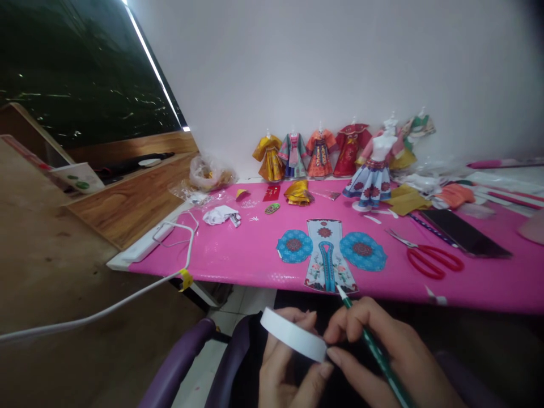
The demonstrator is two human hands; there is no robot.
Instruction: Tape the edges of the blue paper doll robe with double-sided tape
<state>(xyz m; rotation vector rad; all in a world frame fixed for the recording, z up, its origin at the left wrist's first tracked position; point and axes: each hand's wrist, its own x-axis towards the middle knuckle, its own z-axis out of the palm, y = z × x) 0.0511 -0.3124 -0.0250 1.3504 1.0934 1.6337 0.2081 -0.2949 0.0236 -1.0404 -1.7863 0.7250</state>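
My left hand is closed around a roll of white tape, held up just below the table's front edge. My right hand grips a dark green pencil, its pale tip pointing up and away. The thumb and a finger of that hand come right up to the roll's right end; whether they pinch a loose tape end I cannot tell. Beyond my hands a patterned cut-out dress piece lies flat on the table, with a blue round piece on its left and another blue piece on its right.
Red-handled scissors and a black phone lie right on the pink table. Several small dressed figures stand along the wall, one dress form nearer. A white cable crosses the left edge; a purple armrest is below.
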